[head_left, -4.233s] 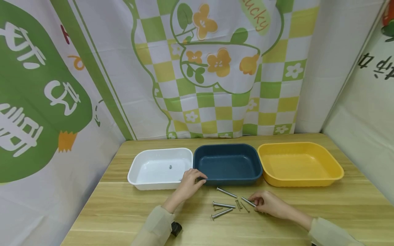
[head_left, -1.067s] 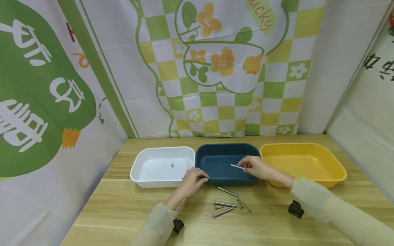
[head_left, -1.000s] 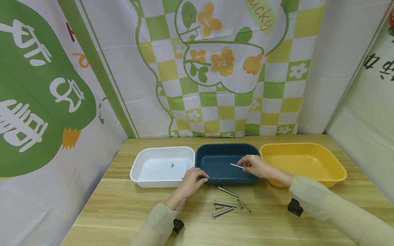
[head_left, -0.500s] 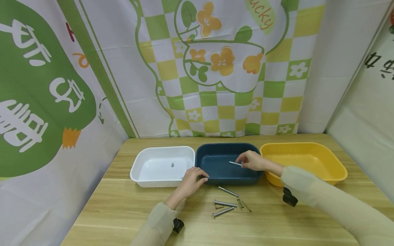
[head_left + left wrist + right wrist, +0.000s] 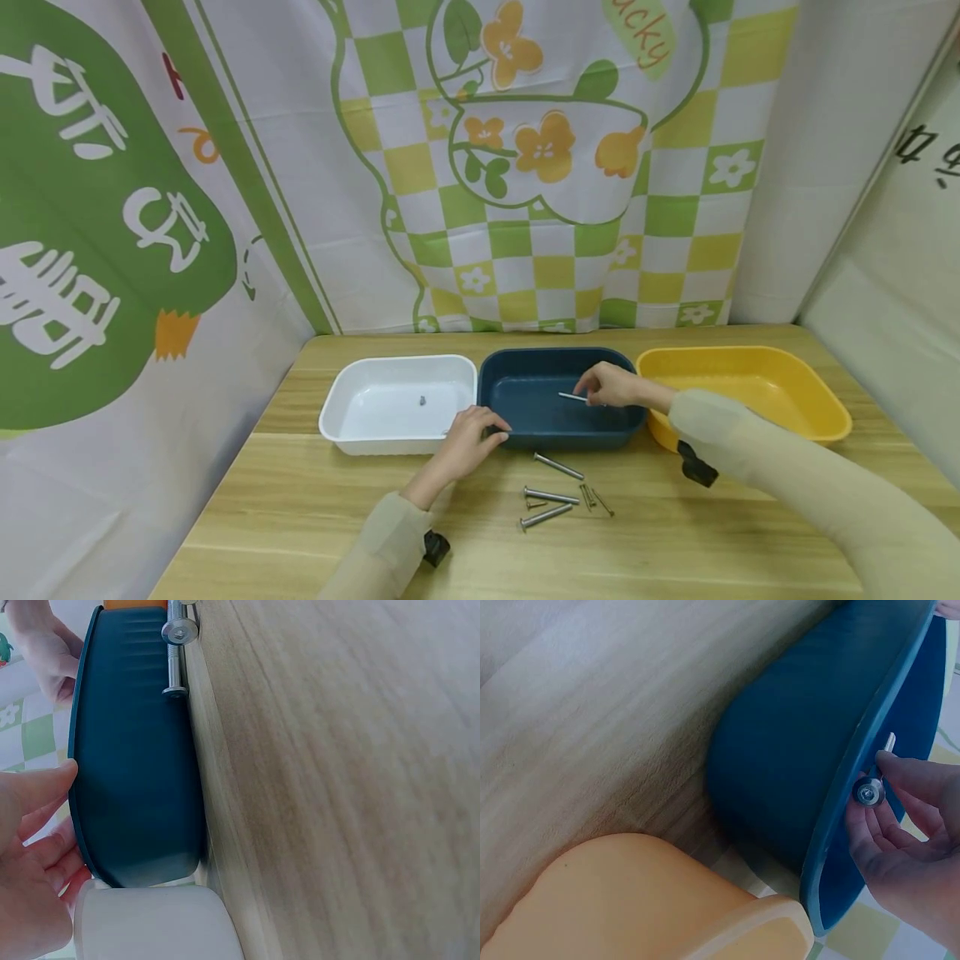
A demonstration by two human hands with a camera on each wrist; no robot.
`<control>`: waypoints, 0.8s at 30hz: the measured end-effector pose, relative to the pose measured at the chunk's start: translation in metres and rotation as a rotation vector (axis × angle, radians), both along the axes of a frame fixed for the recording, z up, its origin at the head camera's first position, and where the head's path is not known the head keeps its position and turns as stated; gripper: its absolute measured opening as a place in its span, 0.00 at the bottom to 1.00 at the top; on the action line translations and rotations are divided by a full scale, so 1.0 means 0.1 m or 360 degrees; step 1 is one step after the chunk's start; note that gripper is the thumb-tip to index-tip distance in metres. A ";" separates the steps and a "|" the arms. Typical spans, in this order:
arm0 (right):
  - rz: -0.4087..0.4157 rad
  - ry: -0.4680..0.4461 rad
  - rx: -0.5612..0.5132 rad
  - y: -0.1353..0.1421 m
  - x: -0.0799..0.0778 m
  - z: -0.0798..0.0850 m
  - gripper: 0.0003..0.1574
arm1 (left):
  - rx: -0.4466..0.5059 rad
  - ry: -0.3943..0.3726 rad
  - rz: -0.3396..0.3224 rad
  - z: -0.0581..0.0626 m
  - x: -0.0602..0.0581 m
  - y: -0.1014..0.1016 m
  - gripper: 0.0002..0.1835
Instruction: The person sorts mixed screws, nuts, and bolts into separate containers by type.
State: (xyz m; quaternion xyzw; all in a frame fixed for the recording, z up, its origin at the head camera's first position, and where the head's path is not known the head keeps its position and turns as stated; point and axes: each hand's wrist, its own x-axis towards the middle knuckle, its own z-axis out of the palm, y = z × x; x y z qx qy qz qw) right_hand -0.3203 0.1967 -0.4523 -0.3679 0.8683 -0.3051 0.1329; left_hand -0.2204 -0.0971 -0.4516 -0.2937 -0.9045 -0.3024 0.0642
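My right hand (image 5: 611, 387) pinches a silver bolt (image 5: 573, 397) between thumb and fingertips, inside the opening of the dark blue tray (image 5: 558, 440). The right wrist view shows the bolt's round socket head (image 5: 868, 793) facing the camera. My left hand (image 5: 468, 437) grips the blue tray's rim at its front left corner, the thumb (image 5: 45, 786) at the rim and the fingers reaching behind it. In front of that tray, on the table, lie several loose fasteners: large silver bolts (image 5: 558, 466) and small brassy screws (image 5: 602, 502).
To the left, a white tray (image 5: 360, 446) holds a small metal piece (image 5: 422, 401). A yellow tray (image 5: 843, 427) adjoins the blue one on the right, with my right forearm across its front left corner. A patterned curtain (image 5: 540, 275) hangs behind the wooden table (image 5: 292, 500).
My right hand took the bolt from the table and carried it up over the blue tray, lately moving slightly deeper and lower into it. The left hand has stayed at the rim.
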 end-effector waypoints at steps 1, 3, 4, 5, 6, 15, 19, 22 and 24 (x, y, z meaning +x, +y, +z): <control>0.0043 0.0035 -0.0032 0.06 -0.15 -0.20 0.11 | 0.0000 -0.0003 0.0002 0.00 0.00 0.00 0.06; 0.0074 0.0075 -0.0018 0.10 -0.28 -0.40 0.11 | -0.0002 -0.0005 0.0005 0.00 0.00 0.00 0.06; 0.0091 0.0094 -0.0042 0.15 -0.39 -0.55 0.11 | -0.0002 -0.0006 0.0006 -0.01 -0.01 0.00 0.06; 0.0088 0.0095 -0.0034 0.17 -0.45 -0.64 0.11 | -0.0005 -0.0007 0.0009 -0.01 -0.01 0.00 0.06; 0.0098 0.0101 -0.0044 0.19 -0.50 -0.70 0.11 | -0.0007 -0.0008 0.0012 -0.01 -0.01 0.00 0.06; -0.0153 0.0052 0.0032 -0.02 -0.06 -0.06 0.13 | -0.0009 -0.0013 0.0007 0.02 0.01 0.00 0.06; -0.0261 -0.0015 0.0083 -0.18 0.32 0.46 0.15 | -0.0005 -0.0005 0.0004 0.02 0.01 0.00 0.06; -0.0248 -0.0011 0.0047 -0.18 0.34 0.50 0.15 | -0.0004 -0.0001 0.0004 0.01 0.01 0.00 0.06; -0.0236 -0.0012 0.0027 -0.18 0.36 0.53 0.14 | -0.0007 0.0001 0.0005 0.01 0.01 0.00 0.06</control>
